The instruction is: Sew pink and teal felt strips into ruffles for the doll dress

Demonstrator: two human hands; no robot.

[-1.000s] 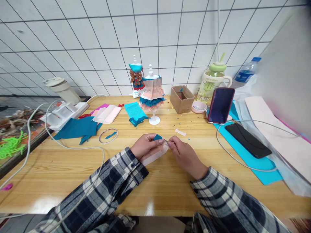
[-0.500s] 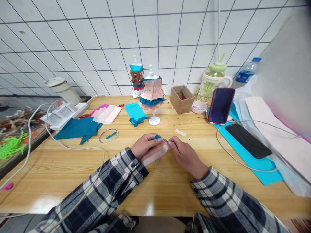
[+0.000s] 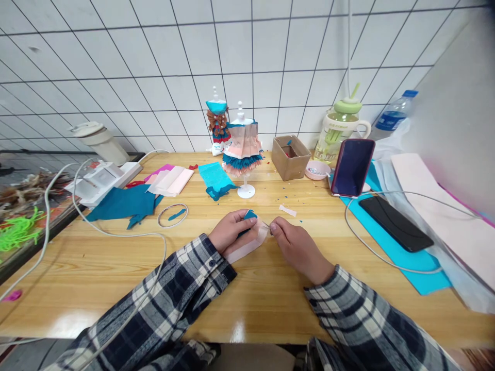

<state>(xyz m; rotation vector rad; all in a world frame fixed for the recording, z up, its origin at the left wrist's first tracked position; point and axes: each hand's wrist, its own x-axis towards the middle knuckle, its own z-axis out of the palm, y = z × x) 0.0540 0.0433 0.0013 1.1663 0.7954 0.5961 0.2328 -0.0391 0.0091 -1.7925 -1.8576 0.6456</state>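
Left hand (image 3: pixel 231 233): near middle of table (image 3: pixel 154 278); thumb and fingers pinching a blue piece (image 3: pixel 250 214), pink strip (image 3: pixel 245 251) against the palm side and trailing towards the near edge.
Right hand (image 3: pixel 297 246): just right of the strip's far end; thumb and forefinger closed on a thin dark item, too small to make out, its tip at the strip.
Strip and blue piece: both held up over the table, between the hands and the left palm.
Stands: two, white, upright, far middle. Near stand (image 3: pixel 246 191) wears pink and blue ruffles; far stand (image 3: pixel 215 95) wears turquoise, brown and red.
Left of near stand: turquoise sheet (image 3: pixel 215 176); further left, pale pink sheets (image 3: pixel 177 181), dark blue sheet (image 3: pixel 124 202), and a ring (image 3: pixel 187 213) around a blue scrap (image 3: pixel 177 215).
Right of near stand: open box (image 3: pixel 289 167), pink dish (image 3: pixel 317 170) beside it, jug (image 3: pixel 335 136) behind the dish, propped phone (image 3: pixel 352 169).
Far right: black phone (image 3: pixel 396 224) lying on blue sheet; water bottle (image 3: pixel 392 118) behind.
Far left: cup (image 3: pixel 101 145), tilted; power strip (image 3: pixel 131 172) near it.
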